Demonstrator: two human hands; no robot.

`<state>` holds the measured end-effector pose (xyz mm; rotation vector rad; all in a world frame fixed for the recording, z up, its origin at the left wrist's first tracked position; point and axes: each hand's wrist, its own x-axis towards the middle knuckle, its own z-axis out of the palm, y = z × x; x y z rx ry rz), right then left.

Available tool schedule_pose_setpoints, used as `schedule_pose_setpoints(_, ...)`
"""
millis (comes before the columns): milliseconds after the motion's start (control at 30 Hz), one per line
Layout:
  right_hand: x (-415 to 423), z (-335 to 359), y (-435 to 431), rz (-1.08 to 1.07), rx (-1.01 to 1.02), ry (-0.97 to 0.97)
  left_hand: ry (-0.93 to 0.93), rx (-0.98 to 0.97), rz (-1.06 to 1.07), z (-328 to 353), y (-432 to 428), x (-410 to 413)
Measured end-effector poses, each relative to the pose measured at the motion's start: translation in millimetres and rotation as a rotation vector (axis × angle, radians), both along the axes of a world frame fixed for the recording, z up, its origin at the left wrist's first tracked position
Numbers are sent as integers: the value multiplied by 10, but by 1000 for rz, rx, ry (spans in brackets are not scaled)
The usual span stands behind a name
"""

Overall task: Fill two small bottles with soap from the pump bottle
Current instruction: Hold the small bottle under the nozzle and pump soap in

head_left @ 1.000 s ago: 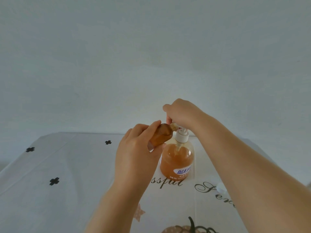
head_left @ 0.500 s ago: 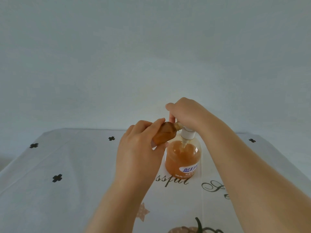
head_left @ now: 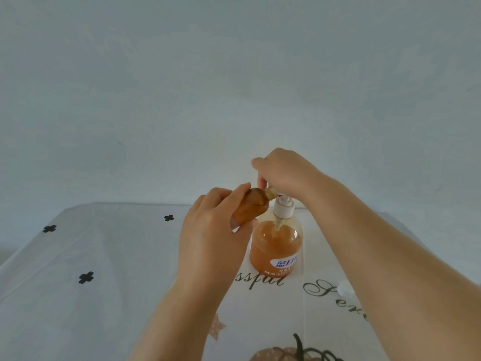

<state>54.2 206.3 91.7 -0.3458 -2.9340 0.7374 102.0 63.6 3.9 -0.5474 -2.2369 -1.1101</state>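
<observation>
— Where was the small bottle (head_left: 251, 207)?
— Just right of the frame's centre, tilted and amber. The left hand (head_left: 208, 230) gripped it, with its neck at the spout of the pump bottle (head_left: 276, 246).
— And the right hand (head_left: 281, 173)?
— It was curled over the pump head, just above.
— Any writing?
— A blue oval label (head_left: 285, 262) bore white Chinese characters; the print beneath was too small to read. The tablecloth (head_left: 104, 256) showed cursive "ssful" by the pump bottle's base.
</observation>
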Motion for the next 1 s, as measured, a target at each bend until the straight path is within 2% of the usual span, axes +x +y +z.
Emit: schedule_pose_setpoints(1000,-4,-114,20,-12,-44,35,-42,-35,3,-33,-4,-37)
